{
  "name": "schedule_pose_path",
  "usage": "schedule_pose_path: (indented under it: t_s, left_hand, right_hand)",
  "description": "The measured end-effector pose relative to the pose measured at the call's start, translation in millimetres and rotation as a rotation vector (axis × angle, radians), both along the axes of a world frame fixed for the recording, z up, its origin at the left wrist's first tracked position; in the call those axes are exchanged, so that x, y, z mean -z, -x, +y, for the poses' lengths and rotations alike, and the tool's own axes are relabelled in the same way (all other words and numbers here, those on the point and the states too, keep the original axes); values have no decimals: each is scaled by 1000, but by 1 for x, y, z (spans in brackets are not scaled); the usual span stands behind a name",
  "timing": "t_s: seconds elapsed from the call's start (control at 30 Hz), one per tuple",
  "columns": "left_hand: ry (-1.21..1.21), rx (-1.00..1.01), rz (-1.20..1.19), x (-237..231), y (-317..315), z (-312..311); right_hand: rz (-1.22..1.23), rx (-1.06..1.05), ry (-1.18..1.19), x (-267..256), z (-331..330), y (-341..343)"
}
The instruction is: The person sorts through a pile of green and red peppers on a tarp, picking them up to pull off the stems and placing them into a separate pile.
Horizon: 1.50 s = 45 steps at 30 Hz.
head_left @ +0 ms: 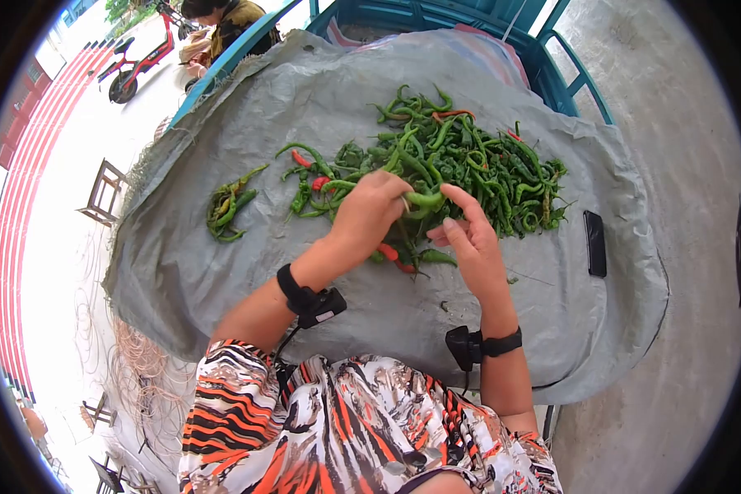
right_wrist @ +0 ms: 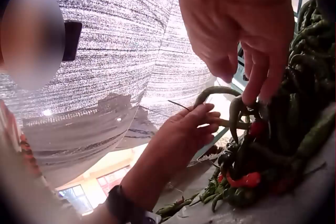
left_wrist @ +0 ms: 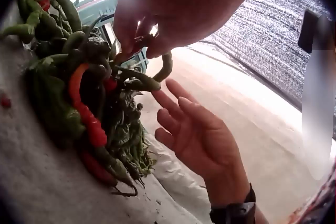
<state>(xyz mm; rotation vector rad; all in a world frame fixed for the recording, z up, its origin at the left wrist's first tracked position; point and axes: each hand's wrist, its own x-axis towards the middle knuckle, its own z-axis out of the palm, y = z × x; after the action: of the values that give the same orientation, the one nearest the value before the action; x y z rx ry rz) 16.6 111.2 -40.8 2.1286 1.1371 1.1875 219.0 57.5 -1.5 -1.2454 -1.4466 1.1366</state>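
In the head view my left hand (head_left: 369, 210) pinches green chili peppers (head_left: 424, 200) over the near side of a heap. My right hand (head_left: 476, 247) is just to the right, its index fingertip at the end of one of those peppers, its other fingers loosely bent. In the left wrist view the right hand (left_wrist: 202, 140) shows its palm side, with nothing gripped. The right wrist view shows the left hand (right_wrist: 181, 137) holding a curved green pepper (right_wrist: 216, 91) by one end. Red chili peppers (left_wrist: 86, 113) lie among green ones below the hands.
The large chili heap (head_left: 477, 160) lies on a grey sheet (head_left: 305, 107) over a blue cart (head_left: 580, 82). A small pile of peppers (head_left: 232, 204) is at the left and a phone (head_left: 594, 244) at the right. Beyond are another person (head_left: 235, 29) and a red scooter (head_left: 152, 56).
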Motion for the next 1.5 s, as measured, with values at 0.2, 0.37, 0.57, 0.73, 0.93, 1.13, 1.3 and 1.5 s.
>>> schedule_pose_path:
  t_s: [0.2,0.37,0.57,0.73,0.93,1.13,1.3,1.5]
  left_hand:
    - [326,-96,-519,-39,16,5]
    - [261,-363,-467,-38,20,22]
    - [-199,-240,111,-25,3,-8]
    - [-172,-95,355,-2,-13,-15]
    - [285,-80,-12,-49,4,-26]
    - [306,-45,-567,-62,25,-5]
    - [155,-150,-199,-56,30,-6]
    - [210,-25,320,-21,31,-24]
  right_hand:
    - [-15,123,-26,4,-8,5]
    - [-128,93,-59,11,-8,11]
    - [-133,84,-124,17,-10,13]
    - [-253,45,-168,23,-16,12]
    - [-206,101,-127,30,-26,-2]
    - [-187,86,-114,31,-30,1]
    - [-306,-12,-147,34,-32,2]
    - [-760,-42,-364,37,-34,33]
